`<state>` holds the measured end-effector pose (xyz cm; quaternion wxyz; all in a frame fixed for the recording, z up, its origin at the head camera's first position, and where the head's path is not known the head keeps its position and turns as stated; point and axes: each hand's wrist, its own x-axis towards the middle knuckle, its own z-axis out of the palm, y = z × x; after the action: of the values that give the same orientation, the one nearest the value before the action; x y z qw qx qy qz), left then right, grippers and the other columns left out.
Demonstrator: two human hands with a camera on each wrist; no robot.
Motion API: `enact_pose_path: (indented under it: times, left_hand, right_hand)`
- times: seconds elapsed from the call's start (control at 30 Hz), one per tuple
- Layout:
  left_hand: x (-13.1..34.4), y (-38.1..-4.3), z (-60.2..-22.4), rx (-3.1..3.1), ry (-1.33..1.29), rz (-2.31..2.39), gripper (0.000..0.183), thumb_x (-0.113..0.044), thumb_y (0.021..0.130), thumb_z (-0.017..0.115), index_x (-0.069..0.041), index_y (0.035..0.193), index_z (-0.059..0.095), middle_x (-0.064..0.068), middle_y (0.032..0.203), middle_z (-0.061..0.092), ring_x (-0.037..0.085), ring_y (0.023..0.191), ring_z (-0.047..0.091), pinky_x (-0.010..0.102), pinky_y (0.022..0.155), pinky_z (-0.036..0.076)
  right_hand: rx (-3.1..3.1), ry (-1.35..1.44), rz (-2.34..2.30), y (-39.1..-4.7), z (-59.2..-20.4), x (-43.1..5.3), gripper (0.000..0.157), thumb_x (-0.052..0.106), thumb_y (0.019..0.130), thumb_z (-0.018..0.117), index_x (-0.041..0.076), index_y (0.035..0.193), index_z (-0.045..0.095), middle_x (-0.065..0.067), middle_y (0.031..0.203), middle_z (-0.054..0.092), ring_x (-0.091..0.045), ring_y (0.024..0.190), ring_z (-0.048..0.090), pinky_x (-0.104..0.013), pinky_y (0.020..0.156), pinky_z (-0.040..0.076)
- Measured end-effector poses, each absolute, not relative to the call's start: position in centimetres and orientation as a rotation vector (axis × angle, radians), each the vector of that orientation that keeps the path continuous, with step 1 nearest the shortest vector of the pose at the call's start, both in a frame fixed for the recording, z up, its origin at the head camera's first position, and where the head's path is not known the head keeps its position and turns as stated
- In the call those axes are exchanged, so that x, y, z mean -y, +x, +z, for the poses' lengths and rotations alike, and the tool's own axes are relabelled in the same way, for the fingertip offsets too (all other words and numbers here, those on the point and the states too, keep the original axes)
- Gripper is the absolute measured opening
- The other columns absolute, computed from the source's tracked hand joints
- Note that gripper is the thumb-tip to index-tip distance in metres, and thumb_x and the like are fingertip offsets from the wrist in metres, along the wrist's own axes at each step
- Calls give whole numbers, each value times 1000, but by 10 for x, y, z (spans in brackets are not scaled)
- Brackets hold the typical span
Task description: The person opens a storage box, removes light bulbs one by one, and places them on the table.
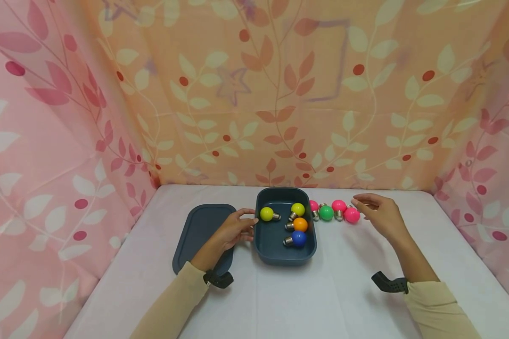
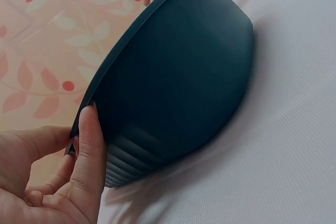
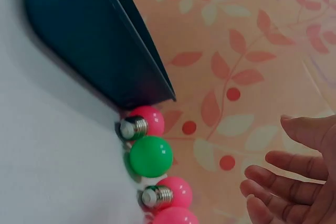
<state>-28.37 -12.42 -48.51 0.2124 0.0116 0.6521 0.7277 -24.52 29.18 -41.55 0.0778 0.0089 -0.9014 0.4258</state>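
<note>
- The flat dark-blue plastic lid (image 1: 199, 230) lies on the white bench (image 1: 339, 292), left of the box, out of the way.
- The left hand (image 1: 233, 229) grips the rim of the dark-blue rounded plastic box (image 1: 285, 256); better to hold it steady.
- The right hand (image 1: 379, 212), fingers relaxed and holding nothing, hovers just beside the nearest pink round bulb (image 1: 352, 215); pinching its globe looks surest.

Eight bulbs (image 1: 300, 224), one bin (image 1: 284, 256), one lid (image 1: 197, 230), two hands (image 1: 233, 230).
</note>
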Motion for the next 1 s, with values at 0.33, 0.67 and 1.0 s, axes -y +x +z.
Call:
enact_pose_path:
  times: [0.33,0.67,1.0]
  left_hand:
    - [126,-287,-484,-1810,15,2022,46,-12,97,68,-9,140,50,10,88,65,14,65,63,27,56,59]
    - [123,-285,-486,-1799,30,2024,50,-13,97,69,-7,142,48,5,84,65,13,66,62,26,57,59]
    - [125,-285,-488,-1809,2,2020,46,-13,97,69,-10,140,51,7,84,64,14,66,62,27,58,59]
  right_hand:
    - [2763,148,1205,-236,-407,-265,46,39,100,64,5,132,65,-19,124,67,-38,114,59,-35,77,58]
    - [2788,383,1165,-233,-416,-238,39,34,96,72,6,123,71,-8,110,73,-28,99,66,-37,80,58]
    - [2808,581,1081,-223,-420,-201,37,24,88,81,7,120,73,-9,112,73,-25,97,66,-37,77,59]
